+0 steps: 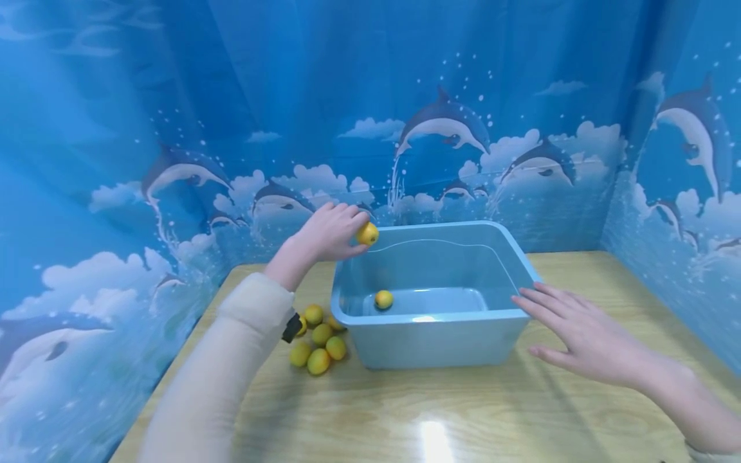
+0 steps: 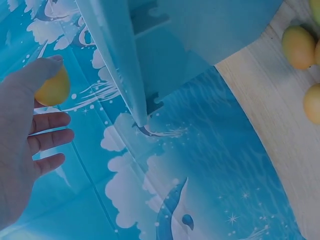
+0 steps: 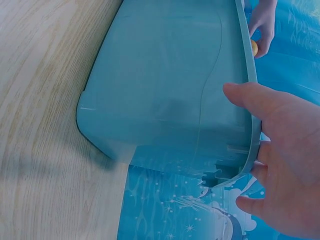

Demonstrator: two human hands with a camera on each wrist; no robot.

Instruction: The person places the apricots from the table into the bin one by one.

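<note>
My left hand (image 1: 329, 233) pinches an oval yellow-orange fruit (image 1: 367, 234) between thumb and fingers, above the left rim of a blue plastic bin (image 1: 431, 344). In the left wrist view, the thumb lies over this fruit (image 2: 55, 89) while the other fingers stick out loosely. One more yellow fruit (image 1: 383, 299) lies on the bin's floor, toward the left. At the bin's right front corner is my right hand (image 1: 585, 337), its fingers extended over the rim. The right wrist view shows its thumb (image 3: 247, 97) on the near side of the rim and the other fingers beyond.
Several more yellow fruits (image 1: 318, 361) lie bunched on the wooden table (image 1: 370, 418), left of the bin. A black band (image 1: 292, 328) shows beneath the left cuff. Blue curtains (image 1: 324, 96) printed with dolphins hang behind and along both sides.
</note>
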